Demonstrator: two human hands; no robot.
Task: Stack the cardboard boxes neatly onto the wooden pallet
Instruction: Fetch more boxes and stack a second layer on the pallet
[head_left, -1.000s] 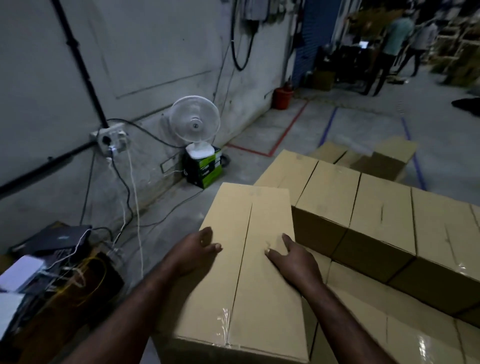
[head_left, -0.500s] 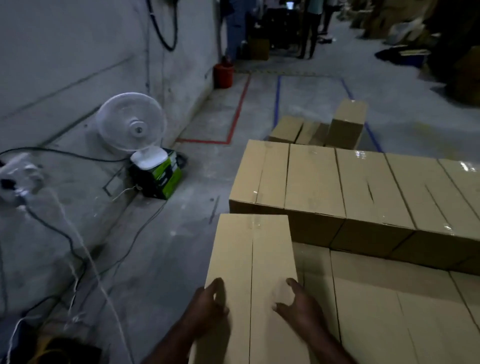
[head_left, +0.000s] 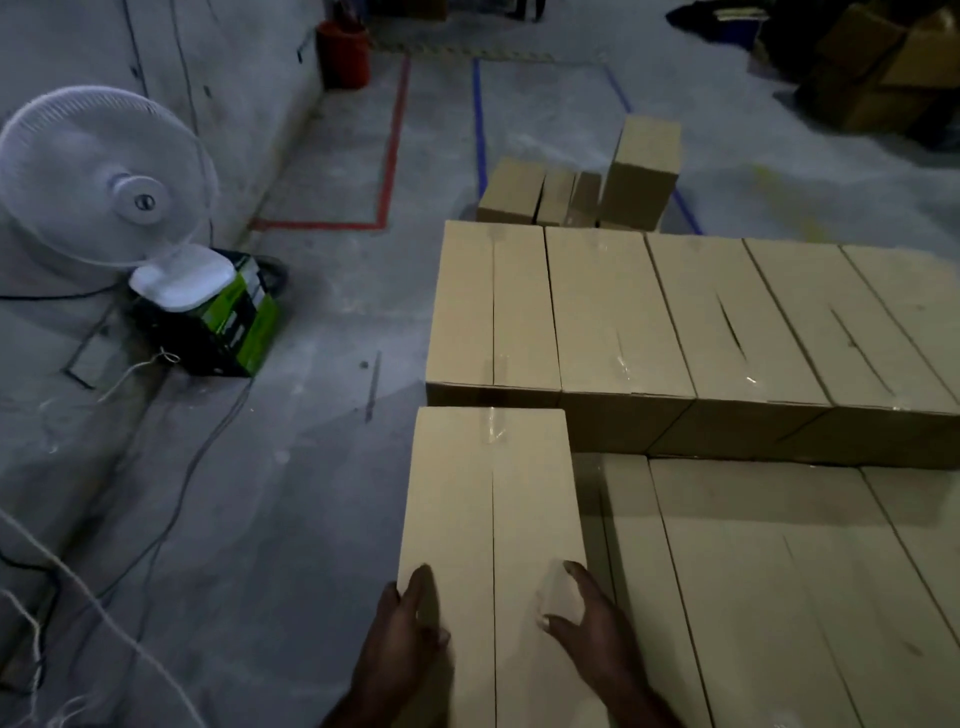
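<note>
Concrete floor (head_left: 291, 493), open hands (head_left: 402, 639) (head_left: 597, 623) flat on box (head_left: 488, 493)

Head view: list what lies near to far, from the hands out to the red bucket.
First the left hand and right hand, level → box under them → raised row of boxes → loose boxes on the floor → red bucket.

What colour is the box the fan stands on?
Green and black; the box under the fan shows best in the head view.
</note>
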